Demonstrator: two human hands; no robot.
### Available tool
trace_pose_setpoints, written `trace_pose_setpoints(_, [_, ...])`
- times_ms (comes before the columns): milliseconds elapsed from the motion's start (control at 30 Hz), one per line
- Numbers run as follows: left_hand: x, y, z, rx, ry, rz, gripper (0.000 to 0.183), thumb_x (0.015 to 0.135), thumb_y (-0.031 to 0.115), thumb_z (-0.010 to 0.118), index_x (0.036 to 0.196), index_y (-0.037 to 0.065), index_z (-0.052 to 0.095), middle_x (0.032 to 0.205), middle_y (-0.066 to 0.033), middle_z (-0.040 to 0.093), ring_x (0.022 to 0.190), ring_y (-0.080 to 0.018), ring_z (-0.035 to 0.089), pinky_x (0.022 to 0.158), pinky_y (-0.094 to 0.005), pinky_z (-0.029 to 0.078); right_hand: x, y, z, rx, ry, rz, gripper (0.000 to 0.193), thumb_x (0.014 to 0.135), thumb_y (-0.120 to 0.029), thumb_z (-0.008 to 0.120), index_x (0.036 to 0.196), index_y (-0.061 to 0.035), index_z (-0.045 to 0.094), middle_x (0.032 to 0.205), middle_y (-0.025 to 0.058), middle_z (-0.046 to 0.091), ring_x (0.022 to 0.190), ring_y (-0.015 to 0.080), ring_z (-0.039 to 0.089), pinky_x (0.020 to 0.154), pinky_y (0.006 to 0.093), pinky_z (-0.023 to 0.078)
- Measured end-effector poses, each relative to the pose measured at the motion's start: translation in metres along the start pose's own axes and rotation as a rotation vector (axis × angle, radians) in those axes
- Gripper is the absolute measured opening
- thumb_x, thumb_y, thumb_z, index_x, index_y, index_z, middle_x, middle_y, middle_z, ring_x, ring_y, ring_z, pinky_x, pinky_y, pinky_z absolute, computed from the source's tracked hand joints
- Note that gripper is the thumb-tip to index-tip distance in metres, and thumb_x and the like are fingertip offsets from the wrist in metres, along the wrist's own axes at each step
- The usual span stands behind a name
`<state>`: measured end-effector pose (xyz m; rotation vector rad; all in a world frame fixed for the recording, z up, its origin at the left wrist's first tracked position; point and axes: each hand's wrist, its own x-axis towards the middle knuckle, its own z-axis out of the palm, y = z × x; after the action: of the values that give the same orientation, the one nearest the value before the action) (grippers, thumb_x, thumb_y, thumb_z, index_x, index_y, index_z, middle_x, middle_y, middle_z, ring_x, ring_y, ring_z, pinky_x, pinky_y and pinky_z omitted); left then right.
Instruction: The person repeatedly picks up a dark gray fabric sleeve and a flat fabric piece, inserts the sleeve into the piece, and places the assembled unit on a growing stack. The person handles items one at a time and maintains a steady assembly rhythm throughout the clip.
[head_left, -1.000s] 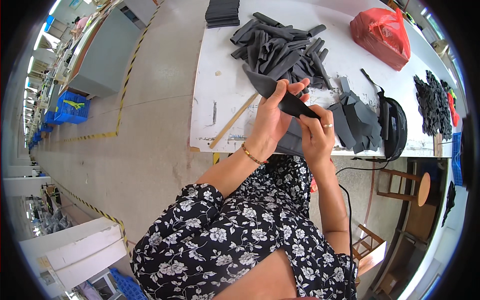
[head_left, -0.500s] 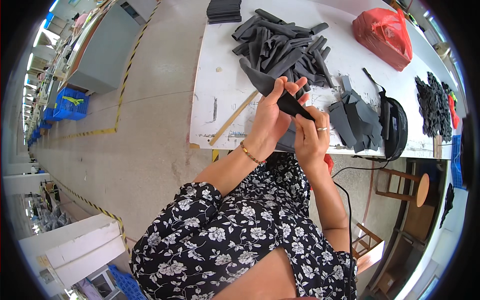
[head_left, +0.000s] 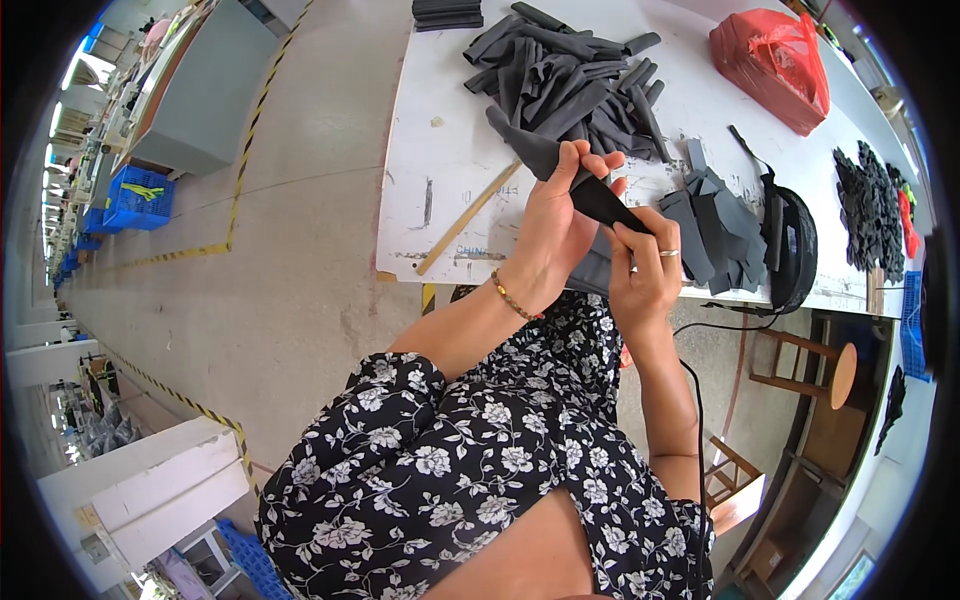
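Between my hands, above the table's front edge, stretches a dark grey fabric strip (head_left: 607,202) with a blacker stretch in the middle. My left hand (head_left: 562,210) grips it between thumb and fingers, and its free end sticks out beyond them, up and to the left. At the lower right end my right hand (head_left: 645,262), with a ring on one finger, pinches the strip. A heap of similar rolled or folded grey strips (head_left: 560,85) lies just past my hands. Flat grey cut pieces (head_left: 720,235) are piled to the right.
On the white table (head_left: 440,130) are a wooden stick (head_left: 468,218), a neat dark stack (head_left: 447,13), a red plastic bag (head_left: 770,70), a black bag (head_left: 792,245) and another dark heap (head_left: 868,210). A wooden stool (head_left: 842,375) stands at the right; a blue crate (head_left: 140,198) at far left.
Both hands have shifted slightly right with the strip, the right hand also a little downward. A bit more of the black stretch shows between them.
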<state>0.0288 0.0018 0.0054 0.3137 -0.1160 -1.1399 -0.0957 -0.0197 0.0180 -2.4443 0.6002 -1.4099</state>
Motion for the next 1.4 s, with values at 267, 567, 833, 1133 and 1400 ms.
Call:
trace_pose_setpoints(267, [-0.004,0.01,-0.004,0.039,0.084,-0.035,0.021,0.1,0.035,0.053,0.101,0.014,0.055,0.083,0.0001,0.063,0.111,-0.02,0.058,0.098,-0.043,0.044,-0.001,0.0,0.007,0.087,-0.071,0.156,0.012,0.079,0.005,0.073,0.085,0.0016,0.063,0.098,0.013,0.062,0.08,0.0267,0.062,0.065,0.0351,0.052])
trace_pose_setpoints(567, [-0.005,-0.004,0.002,-0.018,0.066,-0.007,0.024,0.099,0.035,0.054,0.095,0.011,0.055,0.079,-0.0025,0.063,0.11,-0.0222,0.059,0.093,-0.0417,0.047,-0.003,0.008,-0.001,0.069,-0.043,0.087,0.012,0.079,0.004,0.072,0.085,0.0022,0.062,0.101,0.0145,0.062,0.084,0.0271,0.063,0.069,0.0348,0.053])
trace_pose_setpoints(833, [-0.018,-0.011,-0.008,0.028,0.037,-0.074,0.029,0.099,0.035,0.055,0.1,0.006,0.058,0.102,-0.0113,0.068,0.111,-0.0252,0.06,0.099,-0.0384,0.047,-0.002,0.007,0.02,0.137,-0.152,0.093,0.017,0.075,0.005,0.072,0.088,0.0022,0.06,0.109,0.0198,0.06,0.097,0.0352,0.06,0.079,0.0411,0.051])
trace_pose_setpoints(1133, [0.003,0.015,-0.004,0.06,0.071,0.046,0.031,0.098,0.033,0.056,0.11,0.005,0.059,0.101,-0.0099,0.067,0.099,-0.0252,0.065,0.093,-0.043,0.053,0.011,0.013,-0.026,0.125,-0.34,0.187,0.023,0.077,0.001,0.074,0.097,-0.0026,0.063,0.107,0.0153,0.06,0.09,0.0319,0.064,0.072,0.0389,0.053])
trace_pose_setpoints(1400, [-0.004,-0.018,0.009,0.054,0.002,0.047,0.031,0.099,0.034,0.054,0.104,0.004,0.059,0.081,-0.0054,0.064,0.081,-0.0228,0.065,0.083,-0.0385,0.053,0.007,0.022,-0.018,0.161,-0.251,0.151,0.013,0.078,0.004,0.073,0.089,-0.0002,0.067,0.104,0.0138,0.064,0.087,0.0281,0.067,0.072,0.0341,0.053])
